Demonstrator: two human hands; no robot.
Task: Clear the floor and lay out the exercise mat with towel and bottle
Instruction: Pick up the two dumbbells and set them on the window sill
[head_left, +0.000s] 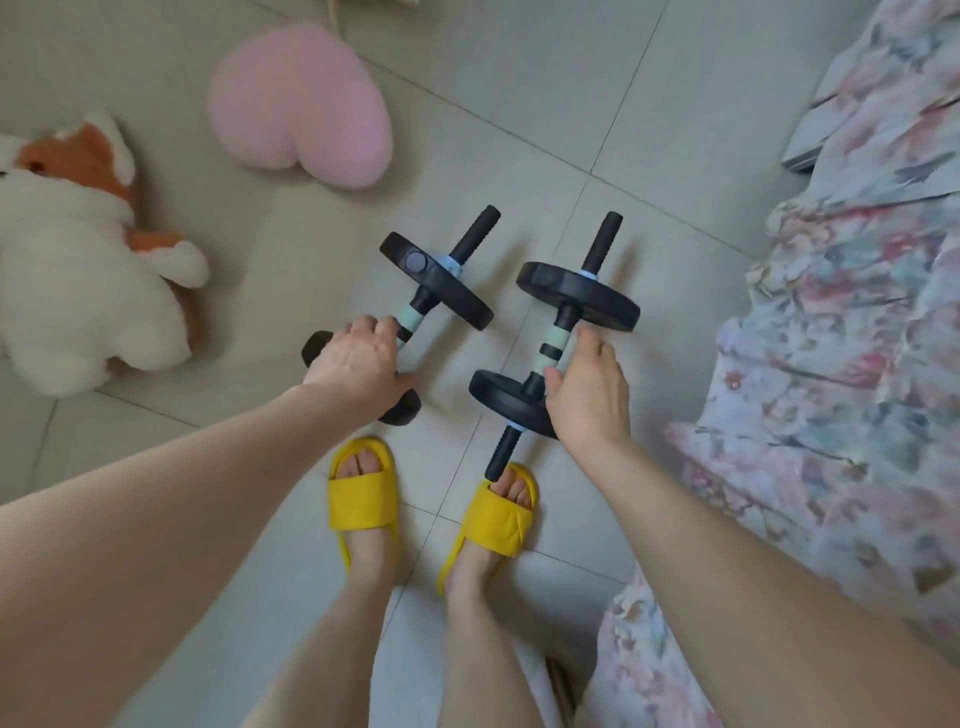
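Left hand (358, 364) wraps one dumbbell (415, 306); right hand (589, 400) fingers curl at the other (558, 343). Uneven grip risks plates dropping onto toes.

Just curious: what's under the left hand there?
The left hand covers the left dumbbell's handle and part of its near black plate. How the fingers wrap underneath is hidden.
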